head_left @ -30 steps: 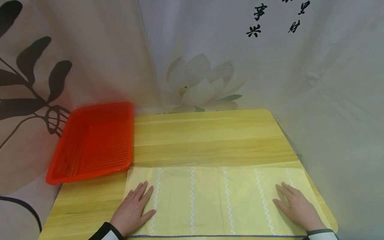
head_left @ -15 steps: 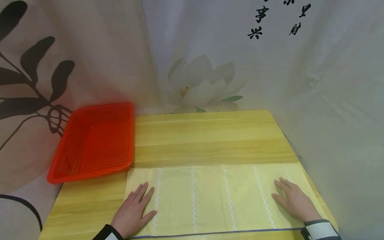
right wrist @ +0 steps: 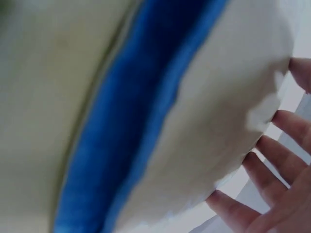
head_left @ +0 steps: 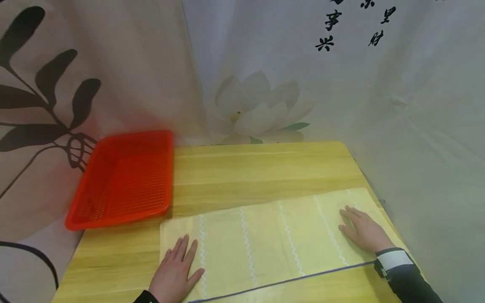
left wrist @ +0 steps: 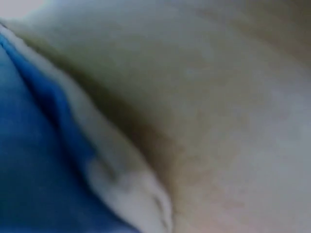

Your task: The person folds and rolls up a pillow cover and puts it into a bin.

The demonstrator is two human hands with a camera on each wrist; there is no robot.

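Observation:
A pale yellow cloth with white zigzag stripes and a blue near hem lies spread on the wooden table. My left hand lies flat, fingers straight, on the cloth's left end. My right hand presses flat on its right end, which now sits farther from me, so the cloth lies askew. In the right wrist view the straight fingers lie on the cloth beside a blue band. The left wrist view is a blur of blue and pale fabric.
An empty red perforated basket sits at the table's left, partly over the edge. Printed curtains hang close behind and to the right. Bare wood stretches between the cloth and the far edge.
My right hand has slid away from me with the cloth's right end, turning the cloth askew. The left hand has stayed near its corner.

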